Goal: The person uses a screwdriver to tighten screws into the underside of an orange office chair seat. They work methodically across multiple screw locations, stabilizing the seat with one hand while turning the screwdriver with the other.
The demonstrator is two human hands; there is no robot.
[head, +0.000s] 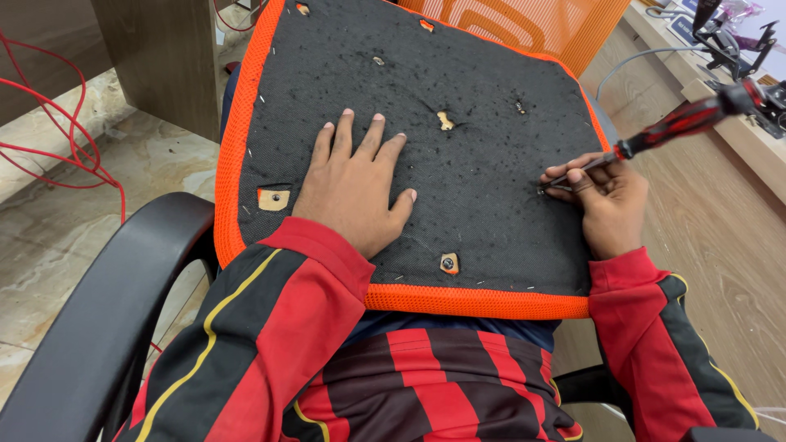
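Red-and-black striped sleeves reach forward over an upturned chair seat cushion point(483, 164) resting across the person's lap. Its underside is rough black fabric, flecked with lint and staples, edged in bright orange mesh, with small cut holes showing pale wood and screw fittings. To the left curves a smooth black plastic armrest point(106, 311). Flat on the fabric lies the left hand point(356, 184), fingers spread, holding nothing. At the cushion's right edge, the right hand point(610, 205) pinches a red-and-black-handled screwdriver point(679, 123), tip touching the fabric.
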